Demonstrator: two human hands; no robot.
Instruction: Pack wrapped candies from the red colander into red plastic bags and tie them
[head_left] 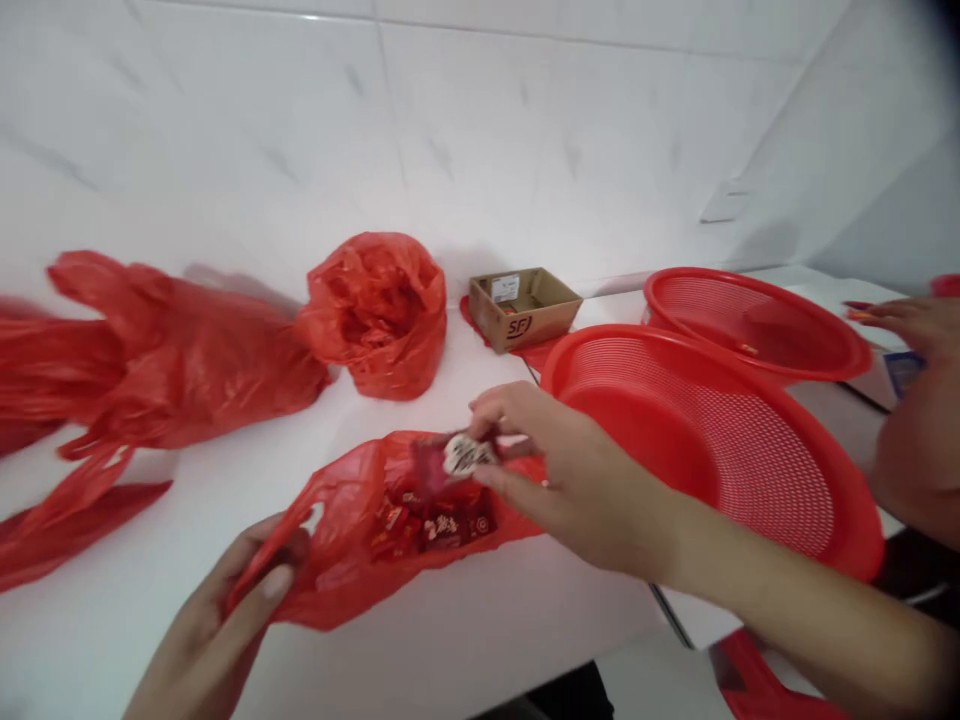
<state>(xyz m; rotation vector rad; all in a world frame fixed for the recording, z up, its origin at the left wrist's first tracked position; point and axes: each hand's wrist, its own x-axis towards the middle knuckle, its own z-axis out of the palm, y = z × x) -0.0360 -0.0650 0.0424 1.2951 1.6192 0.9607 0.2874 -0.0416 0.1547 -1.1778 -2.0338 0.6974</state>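
My left hand (225,620) pinches the near edge of a red plastic bag (352,540) that lies open on the white counter. Several small red wrapped sweets (435,525) show inside it. My right hand (577,470) hovers over the bag's mouth, fingers closed on a small white-and-dark wrapped sweet (466,455). A big red plastic colander basket (720,440) stands just right of my right hand.
A second red basket (757,320) sits behind the first. An open red bag (382,310) stands upright at the wall, beside a small cardboard box (523,305). More red bags (150,350) sprawl at left. Another person's hand (915,340) reaches in at the right edge.
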